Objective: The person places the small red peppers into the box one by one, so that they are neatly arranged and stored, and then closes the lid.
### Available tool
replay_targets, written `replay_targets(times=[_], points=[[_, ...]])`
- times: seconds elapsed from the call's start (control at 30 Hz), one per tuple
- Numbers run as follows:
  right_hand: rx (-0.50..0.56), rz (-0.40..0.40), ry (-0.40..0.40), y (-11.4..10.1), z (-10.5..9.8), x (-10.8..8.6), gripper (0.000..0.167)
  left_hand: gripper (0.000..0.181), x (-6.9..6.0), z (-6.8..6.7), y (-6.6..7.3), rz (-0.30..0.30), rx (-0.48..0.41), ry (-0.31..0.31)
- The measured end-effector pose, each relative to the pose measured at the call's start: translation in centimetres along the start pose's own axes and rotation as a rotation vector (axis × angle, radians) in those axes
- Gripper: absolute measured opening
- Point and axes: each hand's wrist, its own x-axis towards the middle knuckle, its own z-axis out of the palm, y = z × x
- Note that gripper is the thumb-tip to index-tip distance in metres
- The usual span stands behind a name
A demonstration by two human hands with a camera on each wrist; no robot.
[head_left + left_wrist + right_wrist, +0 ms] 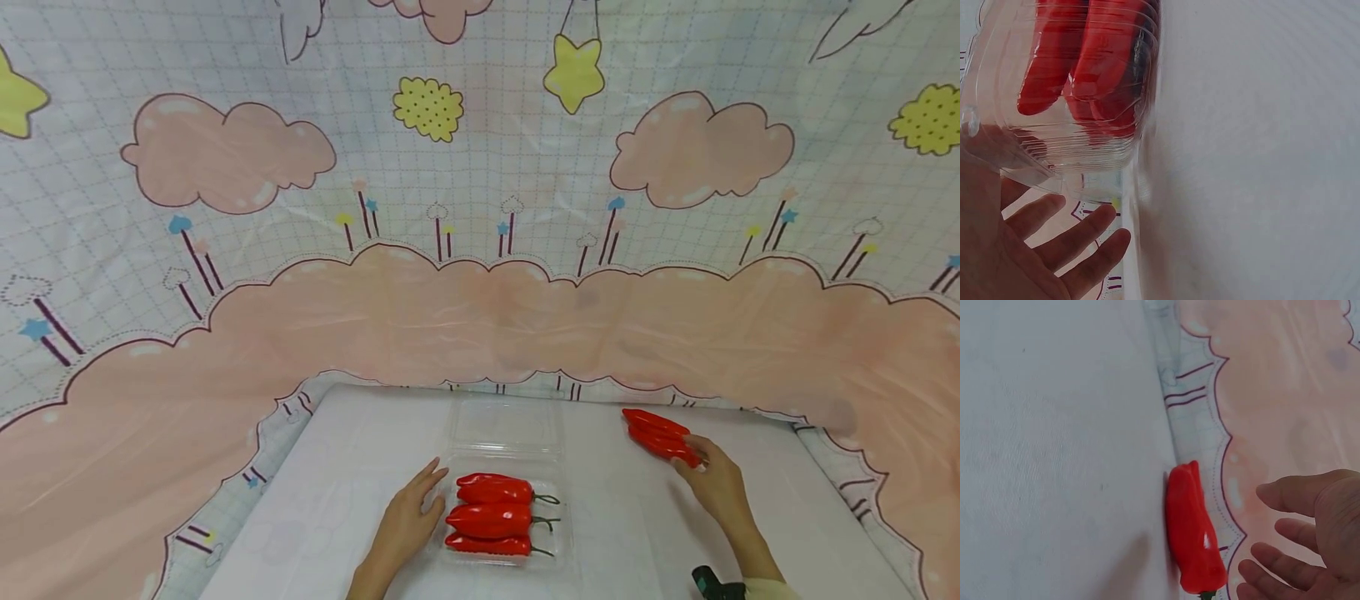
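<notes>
Sleeve [771, 590]: a pale cuff right down at the bottom edge, a dark device [716, 582] sitting beside it.
Counter [622, 533]: white, stretching out underneath everything, and all five peppers lie over it.
Left hand [405, 518]: just off the left side of the box, fingers spread and relaxed, gripping nothing; whether a fingertip brushes the plastic, I cannot tell.
Box [997, 78]: clear plastic with ribbed walls, standing open in front of the person, loaded with three red peppers.
Nearest boxed pepper [487, 545]: along the near side, tip to the left, thin stem to the right.
Middle boxed pepper [487, 522]: glossy, lying alongside, green stem curling over toward the right wall.
Farthest boxed pepper [491, 489]: same line again, completing the row.
Right hand [716, 483]: out to the right at the stem end of the loose pair, thumb well away from the fingers, no grip, and the right wrist view shows a gap between hand and pepper.
Nearer loose pepper [654, 441]: outside the box, stem end toward those fingers.
Farther loose pepper [660, 422]: snug beside its partner, tip pointing away and left.
Lid [506, 425]: transparent, folded back flat beyond the box.
Backdrop [480, 312]: pink scalloped band, then clouds and yellow stars above.
</notes>
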Motion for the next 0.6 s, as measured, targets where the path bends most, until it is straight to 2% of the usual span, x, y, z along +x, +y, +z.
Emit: replay_targets(times=[0.33, 0.6], points=[[-0.035, -0.015, 0.03, 1.1, 0.2, 1.2, 0.058, 0.042, -0.1, 0.0, 0.1, -0.011, 0.007, -0.001], [-0.029, 0.011, 0.01, 1.8, 0.3, 1.7, 0.06, 0.042, 0.0, 0.0, 0.1, -0.027, 0.006, -0.005]])
